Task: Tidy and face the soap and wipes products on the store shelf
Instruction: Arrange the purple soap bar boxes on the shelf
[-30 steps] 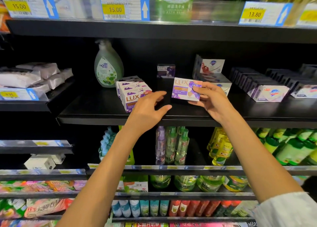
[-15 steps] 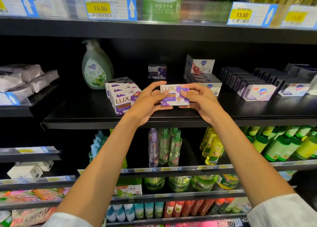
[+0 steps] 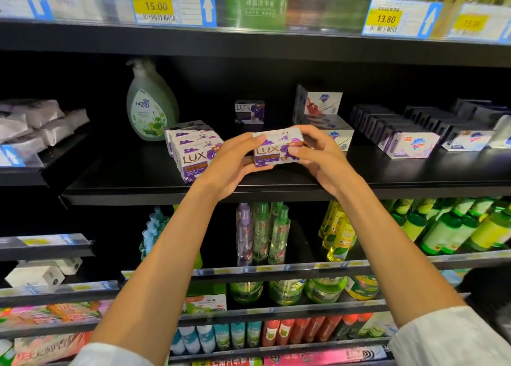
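Fingers (image 3: 243, 141) of both hands are curling around one Lux box (image 3: 276, 147), holding it between them just above the front part of a black shelf (image 3: 138, 183). Whether the box is touching the shelf cannot be told. The left hand (image 3: 235, 163) is gripping the box's left end, with its fingers over the top edge and its thumb underneath. The right hand (image 3: 322, 155) is gripping the right end, its fingers wrapping over the top and its thumb pressing on the front. The box is lying flat with its purple and white face toward the camera, the Lux name reading upright.

Just left of the held box, a row of Lux boxes (image 3: 193, 155) is standing on the same shelf, angled slightly to the left. Behind that row, a green pump bottle (image 3: 149, 108) is standing upright. Another small Lux box (image 3: 249, 112) is sitting alone far back on the shelf. Behind the right hand, white soap boxes (image 3: 323, 114) are sitting stacked. Farther right, rows of dark-sided soap boxes (image 3: 409, 141) are running toward the back. At the far left, white wipes packs (image 3: 36, 122) are lying piled on a separate shelf. Yellow price tags (image 3: 156, 6) are hanging on the shelf edge above. Both forearms are bare, with white sleeves at the bottom edge.
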`<state>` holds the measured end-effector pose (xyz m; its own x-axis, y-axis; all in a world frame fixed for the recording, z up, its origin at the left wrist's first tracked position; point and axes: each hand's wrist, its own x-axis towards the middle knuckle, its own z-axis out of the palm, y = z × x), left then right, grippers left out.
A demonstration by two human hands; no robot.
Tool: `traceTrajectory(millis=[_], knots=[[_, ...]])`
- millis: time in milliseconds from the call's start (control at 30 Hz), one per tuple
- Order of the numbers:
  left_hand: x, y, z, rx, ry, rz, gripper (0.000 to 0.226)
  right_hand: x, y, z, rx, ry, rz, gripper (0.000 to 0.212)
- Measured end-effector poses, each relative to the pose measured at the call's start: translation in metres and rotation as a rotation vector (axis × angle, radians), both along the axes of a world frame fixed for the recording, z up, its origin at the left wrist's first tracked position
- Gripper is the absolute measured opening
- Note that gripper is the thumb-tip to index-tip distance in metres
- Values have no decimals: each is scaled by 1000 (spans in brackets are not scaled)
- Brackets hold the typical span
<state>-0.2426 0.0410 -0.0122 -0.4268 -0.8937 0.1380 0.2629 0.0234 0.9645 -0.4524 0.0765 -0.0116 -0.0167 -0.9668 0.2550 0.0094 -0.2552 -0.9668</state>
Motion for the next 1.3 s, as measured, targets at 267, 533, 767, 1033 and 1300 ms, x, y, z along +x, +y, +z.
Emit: traceTrajectory(millis=[267,533,767,1033,1300], knots=[[4,0,-4,-86,13,0,27,2,-2,2,59,-29,50,37],[5,-4,-5,-85,6,-4,50,-6,-4,-3,-9,-81,59,47],[3,-3,-4,-13,11,-19,52,-6,1,-3,-63,-39,63,59],[3,-2,-6,-114,-22,49,52,-3,0,-2,-3,-60,138,72],[3,-1,-7,-172,-41,52,57,-1,2,2,78,-87,54,48]])
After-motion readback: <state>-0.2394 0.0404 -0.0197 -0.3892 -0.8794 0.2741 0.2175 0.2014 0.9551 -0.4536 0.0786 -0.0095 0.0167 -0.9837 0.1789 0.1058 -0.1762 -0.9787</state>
